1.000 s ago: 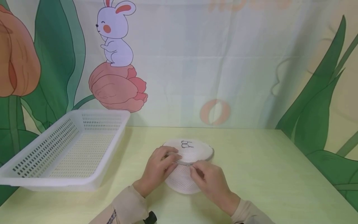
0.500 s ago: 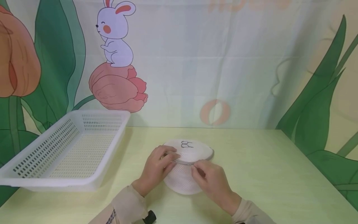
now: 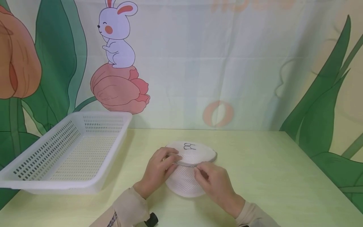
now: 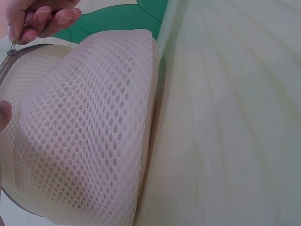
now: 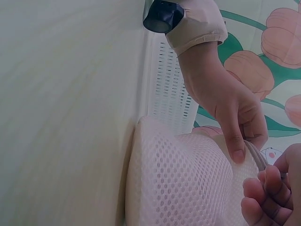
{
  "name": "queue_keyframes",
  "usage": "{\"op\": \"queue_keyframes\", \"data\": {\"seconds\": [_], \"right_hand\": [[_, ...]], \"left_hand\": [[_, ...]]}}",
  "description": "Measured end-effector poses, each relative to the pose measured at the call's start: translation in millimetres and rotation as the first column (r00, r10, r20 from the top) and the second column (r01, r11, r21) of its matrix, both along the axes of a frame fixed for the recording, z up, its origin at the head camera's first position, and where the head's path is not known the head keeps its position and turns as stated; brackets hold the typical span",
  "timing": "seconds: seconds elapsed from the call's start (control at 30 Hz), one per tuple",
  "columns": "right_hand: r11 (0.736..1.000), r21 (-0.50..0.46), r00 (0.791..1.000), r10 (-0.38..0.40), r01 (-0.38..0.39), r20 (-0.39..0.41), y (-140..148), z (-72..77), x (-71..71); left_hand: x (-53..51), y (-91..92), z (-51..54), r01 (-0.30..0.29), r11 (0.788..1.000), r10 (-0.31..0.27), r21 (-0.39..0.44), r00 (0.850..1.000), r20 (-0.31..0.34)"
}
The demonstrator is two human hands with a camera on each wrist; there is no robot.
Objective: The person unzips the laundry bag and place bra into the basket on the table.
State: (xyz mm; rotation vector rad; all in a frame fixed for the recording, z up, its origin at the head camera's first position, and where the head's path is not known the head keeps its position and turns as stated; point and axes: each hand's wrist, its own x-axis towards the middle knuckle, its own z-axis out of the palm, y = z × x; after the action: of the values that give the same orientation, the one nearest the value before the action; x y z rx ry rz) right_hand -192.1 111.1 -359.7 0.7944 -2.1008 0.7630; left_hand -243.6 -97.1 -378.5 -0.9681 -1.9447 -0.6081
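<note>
A round white mesh laundry bag [image 3: 185, 181] stands on the table, its lid edged by a grey zipper [image 3: 189, 164] and marked with dark stitched lettering. At the bag's left side, my left hand [image 3: 158, 170] grips the rim, thumb below the zipper and fingers over the lid. My right hand [image 3: 215, 183] pinches the small metal zipper pull [image 4: 13, 48] at the front of the rim, as the left wrist view shows. Close-up mesh of the bag [image 5: 174, 183] fills the lower part of the right wrist view. What the bag holds, if anything, cannot be made out.
To the left on the table stands a white perforated plastic basket [image 3: 113, 154]. Behind the pale yellow-green table [image 3: 269, 176] hangs a printed cloth [image 3: 181, 78] with a rabbit and tulips. A black wrist device [image 3: 151, 219] shows by the left sleeve.
My right hand has shifted very slightly to the right with the zipper pull, and my left hand slightly to the left. The bag stays in place and both grips are kept.
</note>
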Motion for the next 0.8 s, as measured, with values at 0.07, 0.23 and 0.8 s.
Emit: {"op": "queue_keyframes", "data": {"seconds": [0.07,0.23,0.8], "right_hand": [[1.0,0.001,1.0,-0.001,0.001,0.006,0.0,-0.6,-0.6],[1.0,-0.005,1.0,-0.002,0.002,0.011,0.0,-0.5,-1.3],[1.0,-0.016,1.0,0.001,-0.001,0.004,2.6,1.0,-1.9]], "left_hand": [[0.1,0.0,0.3,0.0,1.0,0.0,0.001,1.0,-0.003],[-0.8,-1.8,1.0,-0.003,1.0,0.003,0.008,1.0,-0.014],[-4.1,-4.6,-0.7,-0.027,1.0,0.028,0.009,1.0,-0.015]]}}
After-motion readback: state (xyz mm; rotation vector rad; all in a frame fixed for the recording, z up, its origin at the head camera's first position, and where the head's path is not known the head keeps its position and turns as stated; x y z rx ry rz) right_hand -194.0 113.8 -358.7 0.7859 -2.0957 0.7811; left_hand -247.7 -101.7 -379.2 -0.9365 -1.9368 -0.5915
